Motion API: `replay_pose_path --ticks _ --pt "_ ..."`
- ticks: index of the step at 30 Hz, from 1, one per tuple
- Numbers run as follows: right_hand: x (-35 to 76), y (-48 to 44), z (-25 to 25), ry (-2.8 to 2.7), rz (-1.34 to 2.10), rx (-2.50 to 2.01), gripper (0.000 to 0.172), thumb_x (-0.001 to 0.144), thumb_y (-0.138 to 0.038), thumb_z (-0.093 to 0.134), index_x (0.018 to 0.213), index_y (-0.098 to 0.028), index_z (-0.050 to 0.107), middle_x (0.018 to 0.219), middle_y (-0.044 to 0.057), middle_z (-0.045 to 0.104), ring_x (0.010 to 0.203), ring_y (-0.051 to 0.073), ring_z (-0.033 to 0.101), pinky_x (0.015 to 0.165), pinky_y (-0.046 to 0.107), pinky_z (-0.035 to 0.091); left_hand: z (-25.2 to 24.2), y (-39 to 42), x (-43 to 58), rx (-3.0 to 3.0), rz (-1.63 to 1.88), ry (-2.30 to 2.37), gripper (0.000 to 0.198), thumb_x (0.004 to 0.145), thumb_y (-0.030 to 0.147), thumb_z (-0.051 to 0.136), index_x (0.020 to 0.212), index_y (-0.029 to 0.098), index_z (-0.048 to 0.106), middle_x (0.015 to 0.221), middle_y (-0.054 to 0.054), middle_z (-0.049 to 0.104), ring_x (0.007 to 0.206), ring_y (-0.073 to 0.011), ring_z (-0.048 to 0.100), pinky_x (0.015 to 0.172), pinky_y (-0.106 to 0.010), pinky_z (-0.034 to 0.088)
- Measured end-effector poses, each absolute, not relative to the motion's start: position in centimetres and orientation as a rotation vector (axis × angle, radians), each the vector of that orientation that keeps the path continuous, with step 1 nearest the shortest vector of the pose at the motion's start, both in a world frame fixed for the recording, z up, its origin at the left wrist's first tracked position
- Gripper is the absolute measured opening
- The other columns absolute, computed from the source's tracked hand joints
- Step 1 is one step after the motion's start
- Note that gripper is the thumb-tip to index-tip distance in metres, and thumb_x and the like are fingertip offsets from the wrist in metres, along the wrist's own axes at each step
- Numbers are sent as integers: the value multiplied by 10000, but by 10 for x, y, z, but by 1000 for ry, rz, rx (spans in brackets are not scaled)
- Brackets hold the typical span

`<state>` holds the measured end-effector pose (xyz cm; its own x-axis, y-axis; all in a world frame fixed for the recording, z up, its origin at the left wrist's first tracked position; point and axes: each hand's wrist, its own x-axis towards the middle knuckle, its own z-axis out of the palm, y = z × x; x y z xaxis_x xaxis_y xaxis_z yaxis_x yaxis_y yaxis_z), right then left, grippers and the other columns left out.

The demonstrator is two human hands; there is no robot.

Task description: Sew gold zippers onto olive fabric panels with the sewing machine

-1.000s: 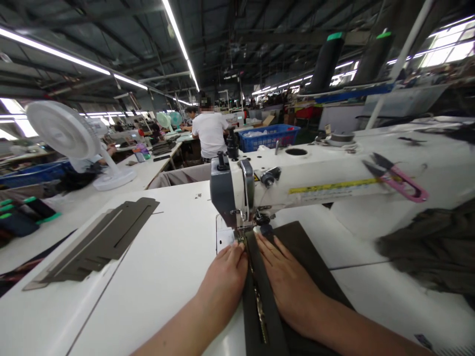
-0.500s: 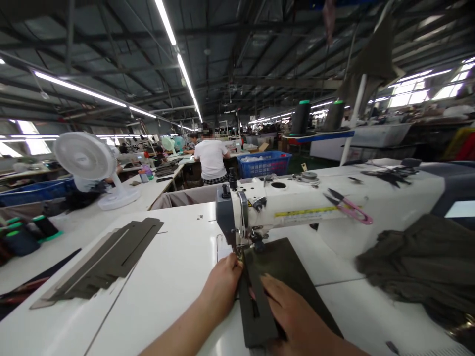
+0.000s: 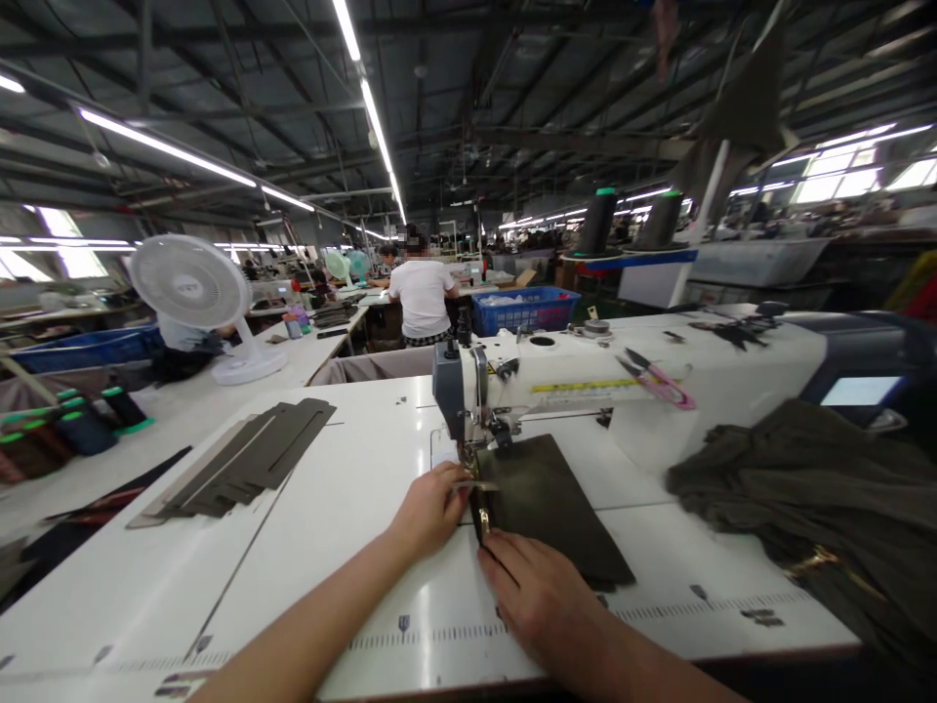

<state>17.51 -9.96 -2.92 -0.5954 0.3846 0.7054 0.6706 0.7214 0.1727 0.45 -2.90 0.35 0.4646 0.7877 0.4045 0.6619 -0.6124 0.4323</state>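
A dark olive fabric panel (image 3: 560,508) lies flat on the white sewing table, its upper end by the needle area of the sewing machine (image 3: 468,400). A gold-coloured zipper pull (image 3: 484,519) shows along its left edge. My left hand (image 3: 431,508) is closed just in front of the presser foot, pinching a small thin piece whose nature is unclear. Fingers together, my right hand (image 3: 538,586) presses on the lower left edge of the panel, just below the zipper pull; what lies under its fingers is hidden.
Left on the table lie stacked olive pieces (image 3: 270,449). A white fan (image 3: 194,283) and thread spools (image 3: 88,425) stand beyond. Pink-handled scissors (image 3: 670,386) rest on the machine. Bunched dark fabric (image 3: 797,498) is at right. A person in white (image 3: 421,293) sits ahead, near a blue basket (image 3: 527,310).
The narrow slotted flap that stood over the panel's left side is no longer visible there, and the zipper pull now shows. My right hand has shifted slightly left. The view has tilted and moved.
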Motion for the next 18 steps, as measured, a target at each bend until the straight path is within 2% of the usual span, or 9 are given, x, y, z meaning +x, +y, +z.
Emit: replay_pose_path --ticks 5,11,18 --pt "177 -99 -24 -2348 -579 -776 238 738 -30 492 934 -66 623 893 133 649 798 221 589 696 314 493 -2 -28 5 2542 828 1282 297 770 79 472 1012 186 606 1003 -50 623 904 -179 602 813 -286 489" --pt "180 -102 -25 -2487 -563 -728 212 731 13 451 796 -78 632 798 139 645 649 192 573 596 304 480 -6 -43 5 2653 798 1243 278 777 67 480 969 188 641 1077 -58 629 984 -187 593 886 -333 473" --pt "177 -104 -37 -2368 -638 -706 293 705 5 394 857 -46 638 839 175 656 675 206 573 614 310 467 -3 -60 13 2866 695 1262 244 748 49 536 951 144 634 1052 -106 641 974 -234 601 902 -417 472"
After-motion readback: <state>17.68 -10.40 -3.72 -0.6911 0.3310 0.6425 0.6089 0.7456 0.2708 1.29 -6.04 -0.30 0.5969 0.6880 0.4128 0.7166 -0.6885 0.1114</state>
